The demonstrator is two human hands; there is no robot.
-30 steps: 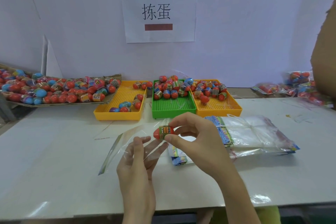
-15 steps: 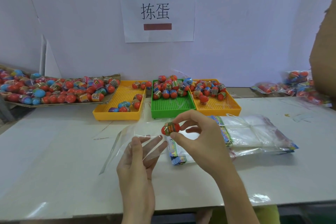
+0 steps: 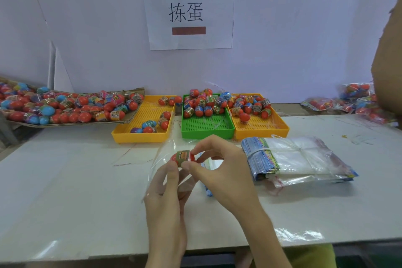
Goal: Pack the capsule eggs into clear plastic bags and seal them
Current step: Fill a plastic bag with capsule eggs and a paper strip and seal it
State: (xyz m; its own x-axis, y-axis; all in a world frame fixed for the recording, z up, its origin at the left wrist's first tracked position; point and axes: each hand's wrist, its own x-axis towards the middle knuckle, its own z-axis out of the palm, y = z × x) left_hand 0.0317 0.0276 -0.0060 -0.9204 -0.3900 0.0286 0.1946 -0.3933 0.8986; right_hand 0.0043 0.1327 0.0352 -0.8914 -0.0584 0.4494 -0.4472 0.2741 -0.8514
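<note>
My right hand [image 3: 219, 172] pinches a red capsule egg [image 3: 182, 157] with a printed band between thumb and forefinger, above the middle of the table. My left hand [image 3: 166, 193] holds a clear plastic bag [image 3: 162, 159] just below and left of the egg, thumb on the film near the egg. The egg sits at the bag's mouth; whether it is inside I cannot tell. More capsule eggs fill a green tray [image 3: 206, 129] and two yellow trays [image 3: 141, 136] [image 3: 263, 130] behind.
A bundled stack of clear bags [image 3: 298, 159] lies right of my hands. A cardboard tray of eggs [image 3: 65, 106] is at far left, filled bags [image 3: 348, 102] at far right. The table's front edge [image 3: 87, 252] runs close below my wrists. A brown cardboard piece [image 3: 389, 67] stands at the right.
My right hand brought the egg down and left to the bag's mouth. My left hand raised the bag, and its thumb now lies next to the egg.
</note>
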